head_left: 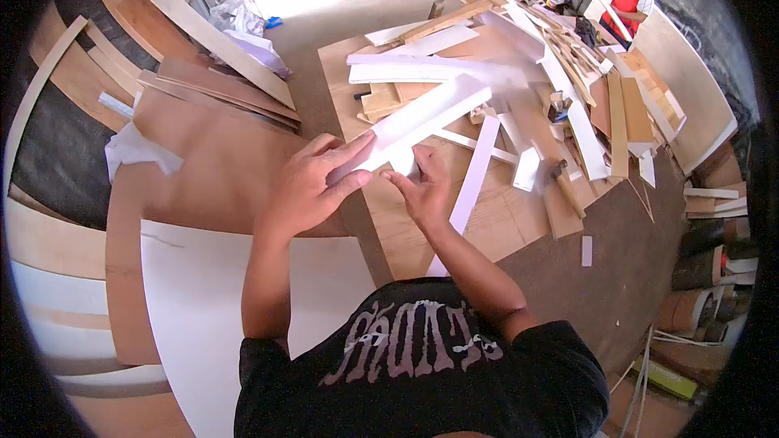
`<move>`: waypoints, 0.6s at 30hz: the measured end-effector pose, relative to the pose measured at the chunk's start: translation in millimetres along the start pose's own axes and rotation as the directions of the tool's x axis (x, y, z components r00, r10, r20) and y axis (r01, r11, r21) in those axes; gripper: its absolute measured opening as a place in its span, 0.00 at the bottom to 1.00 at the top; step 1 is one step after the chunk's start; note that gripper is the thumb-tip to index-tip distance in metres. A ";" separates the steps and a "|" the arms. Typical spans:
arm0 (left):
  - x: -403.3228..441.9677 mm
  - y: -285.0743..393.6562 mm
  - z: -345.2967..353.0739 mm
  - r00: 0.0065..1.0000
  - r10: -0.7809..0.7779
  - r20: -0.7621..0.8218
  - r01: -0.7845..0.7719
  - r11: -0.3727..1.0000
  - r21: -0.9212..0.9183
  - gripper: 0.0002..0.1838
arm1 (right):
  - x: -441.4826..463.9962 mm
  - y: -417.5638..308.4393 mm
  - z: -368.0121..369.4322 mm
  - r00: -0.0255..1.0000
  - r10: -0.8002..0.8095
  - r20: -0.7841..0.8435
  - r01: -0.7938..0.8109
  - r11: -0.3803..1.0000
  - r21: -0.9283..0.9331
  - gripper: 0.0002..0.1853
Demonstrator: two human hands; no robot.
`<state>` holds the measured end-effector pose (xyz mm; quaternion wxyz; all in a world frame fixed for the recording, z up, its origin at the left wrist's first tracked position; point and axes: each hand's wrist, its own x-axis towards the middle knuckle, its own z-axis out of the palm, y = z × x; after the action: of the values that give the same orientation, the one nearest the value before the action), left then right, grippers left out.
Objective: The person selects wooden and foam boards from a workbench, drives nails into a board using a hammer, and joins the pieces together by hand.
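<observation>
Black lettered cloth shirt (pixel 422 365) sits below my left hand (pixel 312 182), which pinches a long white board (pixel 434 118) by its near end; whether my half-curled right hand (pixel 423 188) supports it, I cannot tell. Gripped one-ended, it could tip forward.

Head-worn view, facing forward and down.

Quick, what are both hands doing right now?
Left hand: closed, holding the white board.
Right hand: partly curled close to it; grip can't be told.
</observation>
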<state>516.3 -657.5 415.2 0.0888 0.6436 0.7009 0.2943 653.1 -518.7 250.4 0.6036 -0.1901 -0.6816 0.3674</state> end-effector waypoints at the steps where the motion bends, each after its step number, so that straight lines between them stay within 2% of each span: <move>1: 1.4 -0.1 4.5 1.000 0.001 0.008 -0.001 1.000 0.002 0.28 | -0.8 2.1 -2.1 1.000 0.006 -0.006 -0.006 1.000 0.000 0.29; 3: 5.3 2.5 11.6 0.998 0.055 0.021 -0.056 0.994 0.091 0.30 | 0.2 4.9 -6.6 0.998 0.066 -0.010 -0.067 0.996 -0.064 0.27; 7: 15.8 11.6 20.8 0.994 0.110 -0.020 -0.106 0.982 0.159 0.29 | 5.6 1.0 -14.6 0.995 0.078 -0.063 -0.083 0.994 -0.077 0.27; 9: 23.9 9.1 25.0 0.977 0.208 -0.057 -0.192 0.959 0.208 0.29 | 7.4 5.1 -18.4 0.985 0.162 -0.066 -0.163 0.987 -0.011 0.25; 13: 33.2 17.9 26.3 0.977 0.214 -0.007 -0.207 0.952 0.225 0.30 | 11.7 8.5 -24.1 0.981 0.184 -0.059 -0.181 0.983 0.040 0.24; 15: 40.0 15.4 32.9 0.962 0.273 -0.018 -0.260 0.934 0.247 0.31 | 12.8 6.7 -27.0 0.986 0.152 -0.068 -0.147 0.987 0.072 0.23; 18: 50.7 24.4 32.4 0.969 0.245 0.025 -0.245 0.945 0.219 0.31 | 17.9 11.5 -32.3 0.983 0.170 -0.072 -0.161 0.979 0.122 0.22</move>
<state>545.4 -599.4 414.6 -0.0212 0.7312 0.6438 0.2246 678.5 -489.8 254.3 0.6085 -0.2260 -0.6156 0.4469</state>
